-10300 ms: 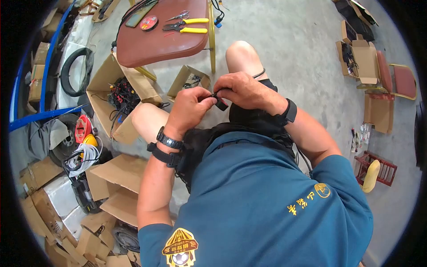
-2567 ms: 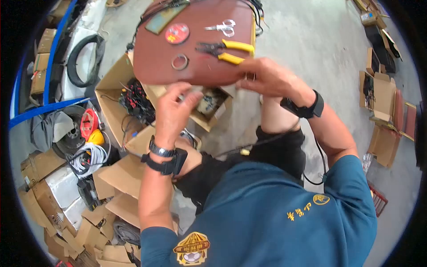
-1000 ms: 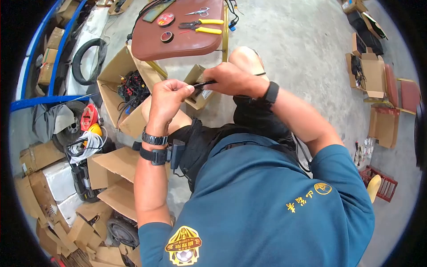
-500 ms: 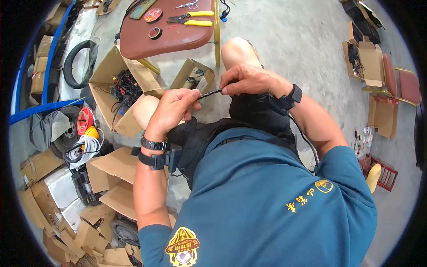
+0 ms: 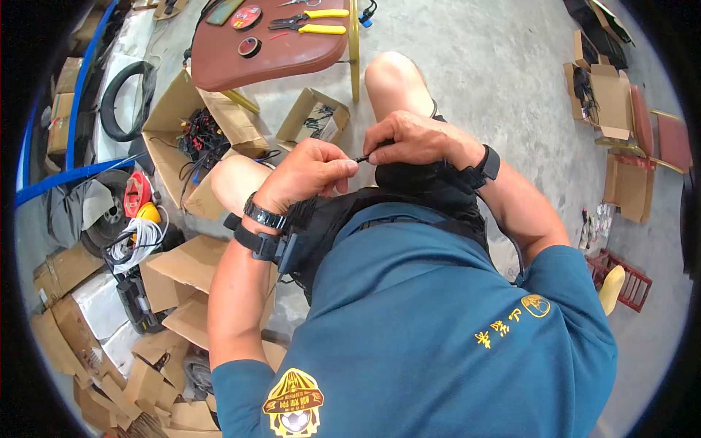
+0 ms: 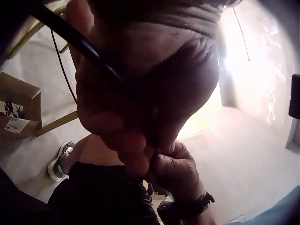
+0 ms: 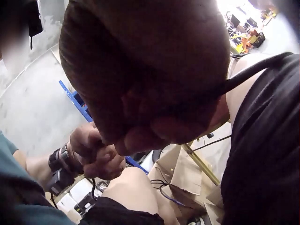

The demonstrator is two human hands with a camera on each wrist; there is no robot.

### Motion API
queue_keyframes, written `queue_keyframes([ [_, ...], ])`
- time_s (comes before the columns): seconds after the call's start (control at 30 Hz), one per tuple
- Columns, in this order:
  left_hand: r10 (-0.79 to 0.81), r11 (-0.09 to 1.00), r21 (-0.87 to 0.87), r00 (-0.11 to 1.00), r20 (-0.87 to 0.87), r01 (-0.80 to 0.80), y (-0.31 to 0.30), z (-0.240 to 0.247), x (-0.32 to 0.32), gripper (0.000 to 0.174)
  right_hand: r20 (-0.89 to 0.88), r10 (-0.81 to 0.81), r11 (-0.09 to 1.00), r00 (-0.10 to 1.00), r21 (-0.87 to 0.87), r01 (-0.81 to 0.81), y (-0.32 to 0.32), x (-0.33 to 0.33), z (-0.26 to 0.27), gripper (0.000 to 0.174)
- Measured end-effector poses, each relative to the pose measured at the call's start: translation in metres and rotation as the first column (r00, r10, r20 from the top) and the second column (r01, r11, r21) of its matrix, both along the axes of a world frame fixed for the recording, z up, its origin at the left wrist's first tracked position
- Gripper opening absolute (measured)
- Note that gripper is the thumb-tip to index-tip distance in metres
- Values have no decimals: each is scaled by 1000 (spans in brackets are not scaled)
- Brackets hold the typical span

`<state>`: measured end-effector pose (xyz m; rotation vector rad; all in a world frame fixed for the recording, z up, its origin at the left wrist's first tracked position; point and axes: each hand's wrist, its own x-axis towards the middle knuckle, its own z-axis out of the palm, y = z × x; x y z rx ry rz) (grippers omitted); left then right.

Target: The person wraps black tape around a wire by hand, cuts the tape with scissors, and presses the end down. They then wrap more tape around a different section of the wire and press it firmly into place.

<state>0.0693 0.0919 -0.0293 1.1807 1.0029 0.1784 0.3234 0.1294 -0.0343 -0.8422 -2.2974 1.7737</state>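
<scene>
Between the two hands, a short stretch of thin black cable (image 5: 362,158) shows in the head view. My left hand (image 5: 310,174) pinches one part of it between thumb and fingers. Close by on the right, my right hand (image 5: 415,142) grips it with bent fingers. In the left wrist view the black cable (image 6: 77,41) runs into the shadowed left hand (image 6: 150,79), whose fingertips are close to the right hand (image 6: 177,169). The right wrist view shows a dark cable (image 7: 253,74) leading to the right hand (image 7: 145,70). Fingers hide the gripped parts.
A red-brown chair seat (image 5: 292,55) bears yellow-handled pliers (image 5: 321,29), scissors, a red round item (image 5: 246,17) and a tape roll (image 5: 249,47). Below it stand a small carton (image 5: 296,117) and a larger carton (image 5: 164,124) of tangled cables. More cartons lie at left.
Since half a second ago the hands have drawn closer and less cable shows between them. Compared with the oldest frame, a tape roll now lies on the chair seat.
</scene>
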Motion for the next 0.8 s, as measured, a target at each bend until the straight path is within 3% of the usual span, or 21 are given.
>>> queue_keyframes([
  [0.1,84,982,181,982,-167,-53,-3,8,3,30,91,-63,996,994,-64,69,0,-4,11,18],
  [0.13,90,935,354,975,-201,-13,-3,8,5,27,84,-75,993,994,-82,82,2,-4,10,19],
  [0.2,127,754,651,954,-271,84,-7,10,6,21,66,-90,988,994,-121,98,4,-8,4,19],
  [0.3,239,375,854,852,-465,361,-13,-5,8,24,100,-96,989,990,-105,106,8,-11,0,20],
  [0.4,328,273,883,827,-458,381,-21,-4,14,35,156,-87,984,984,-141,110,11,-11,-11,21],
  [0.53,347,349,883,832,-434,315,-22,-3,9,41,142,-132,980,981,-129,150,9,-11,-17,24],
  [0.67,254,638,769,934,-250,32,-19,-9,-2,30,195,-125,979,973,-133,153,8,-10,-15,25],
  [0.8,298,443,870,880,-370,216,-26,-14,3,16,224,-86,987,971,-116,115,9,-13,-9,22],
])
